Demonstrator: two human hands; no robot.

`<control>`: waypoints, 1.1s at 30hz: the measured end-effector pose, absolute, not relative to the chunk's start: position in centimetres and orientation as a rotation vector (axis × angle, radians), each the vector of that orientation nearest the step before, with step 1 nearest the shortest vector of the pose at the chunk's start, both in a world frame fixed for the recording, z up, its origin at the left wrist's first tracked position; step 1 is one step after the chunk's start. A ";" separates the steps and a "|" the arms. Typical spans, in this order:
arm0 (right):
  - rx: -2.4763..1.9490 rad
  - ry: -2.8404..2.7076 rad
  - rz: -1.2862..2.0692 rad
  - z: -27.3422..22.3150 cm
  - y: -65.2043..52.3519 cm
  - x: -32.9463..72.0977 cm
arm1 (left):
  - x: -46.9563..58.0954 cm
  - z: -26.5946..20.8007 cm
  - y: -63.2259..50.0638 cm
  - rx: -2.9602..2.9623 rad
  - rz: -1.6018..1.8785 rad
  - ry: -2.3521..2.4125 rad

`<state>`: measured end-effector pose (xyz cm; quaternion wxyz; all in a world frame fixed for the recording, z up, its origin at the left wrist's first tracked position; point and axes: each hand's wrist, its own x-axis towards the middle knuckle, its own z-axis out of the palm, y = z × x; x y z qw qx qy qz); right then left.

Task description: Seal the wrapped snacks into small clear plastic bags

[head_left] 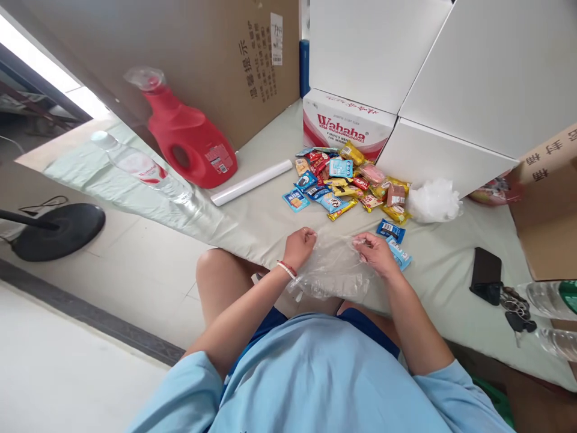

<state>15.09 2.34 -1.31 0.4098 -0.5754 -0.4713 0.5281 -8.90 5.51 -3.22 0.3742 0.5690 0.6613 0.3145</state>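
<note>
A clear plastic bag (336, 270) hangs between my two hands over the front edge of the cloth-covered table. My left hand (301, 245), with a red and a white bracelet at its wrist, pinches one side of the bag's upper rim. The other side of the rim is pinched by my right hand (374, 252). No contents can be made out in the bag. Beyond my hands lies a heap of small wrapped snacks (340, 171) in blue, yellow and red. Close to my right hand are a dark blue packet (390, 230) and a light blue packet (399, 252).
Behind the snacks stands a Wahaha carton (349, 123). A crumpled white plastic bag (435, 200) lies right of them. To the left are a white roll (252, 182), a red jug (193, 138) and a water bottle (142, 168). A phone (485, 275) and keys (516, 304) lie right.
</note>
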 end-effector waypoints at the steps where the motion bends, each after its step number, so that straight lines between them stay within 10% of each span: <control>1: -1.477 -1.143 1.277 -1.6 2.3 15.9 | -9.0 -3.9 6.3 1.445 0.822 1.714; 9: -1.790 -1.503 0.695 -3.4 0.8 19.5 | -10.0 -5.1 4.7 1.879 1.305 2.048; 18: -2.284 -1.890 -0.046 4.2 10.2 23.7 | -11.1 -5.7 1.8 2.535 0.514 1.497; 33: -2.135 -2.492 0.109 2.0 15.4 20.7 | -12.6 -5.9 1.3 2.602 0.341 1.409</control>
